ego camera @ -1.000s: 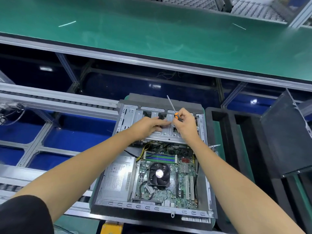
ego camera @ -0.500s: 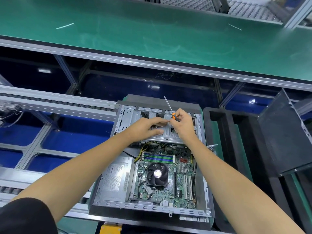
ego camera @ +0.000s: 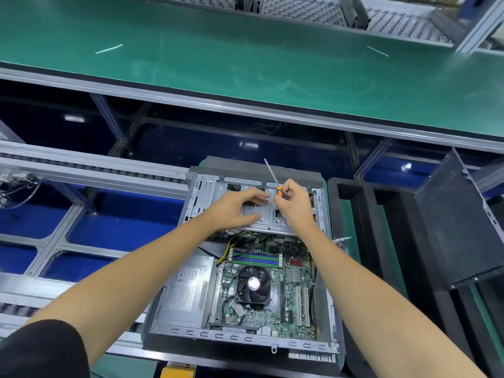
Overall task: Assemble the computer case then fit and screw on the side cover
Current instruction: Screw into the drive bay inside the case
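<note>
The open computer case [ego camera: 245, 338] lies flat in front of me, with the motherboard [ego camera: 294, 296], its fan [ego camera: 253, 285] and the power supply [ego camera: 188, 290] exposed. At the far end sits the silver drive cage [ego camera: 268, 219]. My left hand [ego camera: 234, 208] hovers on the cage with fingers straight and thumb spread, holding nothing. My right hand [ego camera: 296, 205] grips an orange-handled screwdriver [ego camera: 271, 173], its shaft pointing up and away from me. The dark side cover [ego camera: 458, 230] leans at the right, apart from the case.
A black foam tray [ego camera: 368, 241] stands right of the case, with a few small screws [ego camera: 342, 242] at its edge. A green conveyor belt [ego camera: 245, 64] runs across the back. A roller rail [ego camera: 81, 165] lies to the left.
My left hand's fingers have straightened and spread over the drive cage, a little apart from the right hand. The right hand still holds the screwdriver in about the same place.
</note>
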